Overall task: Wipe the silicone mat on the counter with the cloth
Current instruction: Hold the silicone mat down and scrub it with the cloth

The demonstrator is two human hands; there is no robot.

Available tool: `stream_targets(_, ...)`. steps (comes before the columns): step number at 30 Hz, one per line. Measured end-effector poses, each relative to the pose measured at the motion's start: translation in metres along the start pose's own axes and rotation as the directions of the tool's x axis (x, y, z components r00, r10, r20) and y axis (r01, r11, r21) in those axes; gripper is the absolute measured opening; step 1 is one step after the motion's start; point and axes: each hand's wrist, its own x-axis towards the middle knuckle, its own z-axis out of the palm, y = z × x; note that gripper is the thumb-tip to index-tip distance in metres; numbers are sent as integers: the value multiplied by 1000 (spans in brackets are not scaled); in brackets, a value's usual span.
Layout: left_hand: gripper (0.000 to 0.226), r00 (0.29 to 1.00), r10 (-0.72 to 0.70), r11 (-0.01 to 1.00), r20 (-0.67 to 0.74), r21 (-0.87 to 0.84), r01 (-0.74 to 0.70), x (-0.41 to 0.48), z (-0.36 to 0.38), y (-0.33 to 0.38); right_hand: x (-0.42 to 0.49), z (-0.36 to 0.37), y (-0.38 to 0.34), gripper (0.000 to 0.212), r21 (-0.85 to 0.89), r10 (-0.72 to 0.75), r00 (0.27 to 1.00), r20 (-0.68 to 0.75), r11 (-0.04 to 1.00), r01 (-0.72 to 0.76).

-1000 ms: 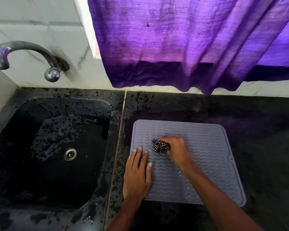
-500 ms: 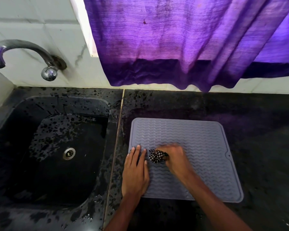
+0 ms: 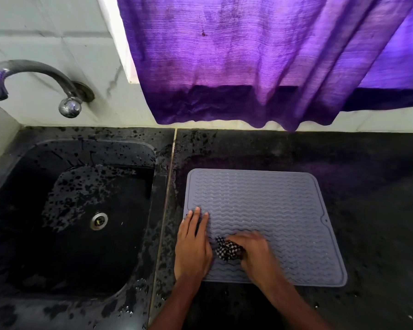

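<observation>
A grey silicone mat [image 3: 267, 210] with wavy ridges lies flat on the black counter [image 3: 372, 198], right of the sink. My left hand [image 3: 192, 244] rests flat on the mat's near left edge, fingers straight and pointing away from me. My right hand [image 3: 253, 253] grips a bunched black-and-white checked cloth [image 3: 227, 250] and presses it on the mat's near left part, right beside my left hand. Part of the cloth is hidden under my fingers.
A black sink [image 3: 81, 210] with a metal drain [image 3: 98, 220] sits to the left, its rim wet and speckled. A curved metal tap [image 3: 34, 77] comes off the tiled wall. A purple curtain [image 3: 260, 58] hangs over the counter's back edge.
My right hand has dragged the cloth toward me across the mat, from its middle left down to the near left part. My left hand has stayed flat on the mat's left edge.
</observation>
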Motion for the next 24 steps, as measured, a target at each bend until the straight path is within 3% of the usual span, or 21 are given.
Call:
stream_targets(9,53,1000,-4,1000,-20,21,4,2,-2,1,-33,3,-4,71,30,-20,999,28,999,19)
stream_targets(15,45,1000,-31,989,-3,146,31,23,-11,7,-32,-11,-9,67,86,20,999,-28,996,-17)
stream_targets(19,42,999,19,992,-27,124,-16,26,-8,3,-46,-8,8,74,-5,16,999,44,1000,-16)
stream_targets(24,51,997,70,995,23,70,-72,28,2,-3,-45,-19,16,76,80,48,999,-12,996,-47)
